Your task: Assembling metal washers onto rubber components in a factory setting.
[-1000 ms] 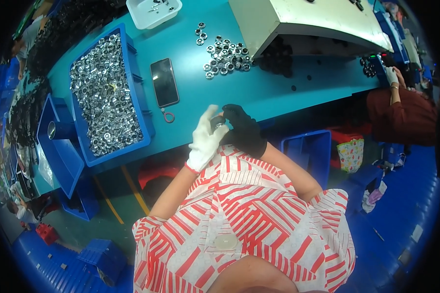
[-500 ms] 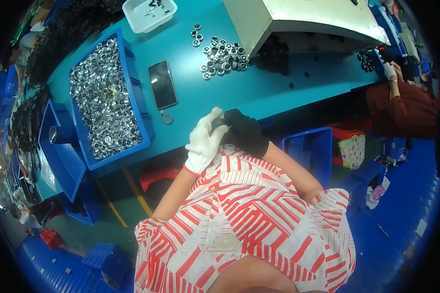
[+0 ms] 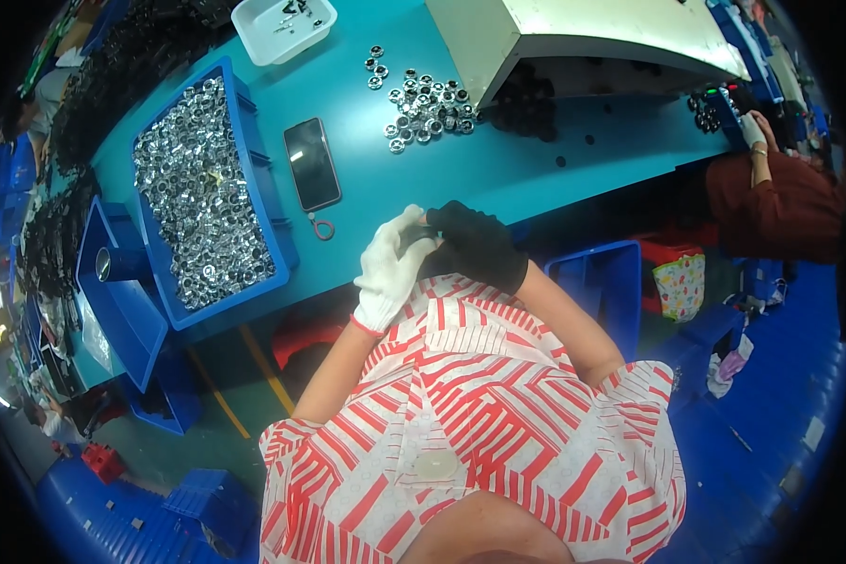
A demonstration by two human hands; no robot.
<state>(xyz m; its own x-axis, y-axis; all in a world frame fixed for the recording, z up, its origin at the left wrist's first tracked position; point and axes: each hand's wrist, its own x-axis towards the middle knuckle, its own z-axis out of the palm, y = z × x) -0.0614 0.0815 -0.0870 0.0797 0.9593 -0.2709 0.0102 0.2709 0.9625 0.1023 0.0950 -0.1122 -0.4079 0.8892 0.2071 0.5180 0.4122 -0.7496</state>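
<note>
My left hand [image 3: 388,266], in a white glove, and my right hand [image 3: 479,246], in a black glove, meet at the near edge of the teal table. Both have their fingers curled, with the fingertips together. Whatever lies between them is small and covered by the gloves, so I cannot name it. Beyond the hands, a loose group of small round chrome-and-black parts [image 3: 430,108] lies on the tabletop. Left of my hands rest a dark phone [image 3: 312,164] and its pink loop strap [image 3: 323,229].
A blue crate [image 3: 277,235] full of shiny parts stands at left, beside another blue bin [image 3: 127,324]. A white tray [image 3: 287,42] sits far back. A cream metal housing [image 3: 573,33] covers dark pieces [image 3: 524,103]. At right, a co-worker's gloved hand [image 3: 752,130] handles something.
My right hand has turned slightly, its wrist moving a little to the right. The left hand stays almost in place, fingertips still against the right.
</note>
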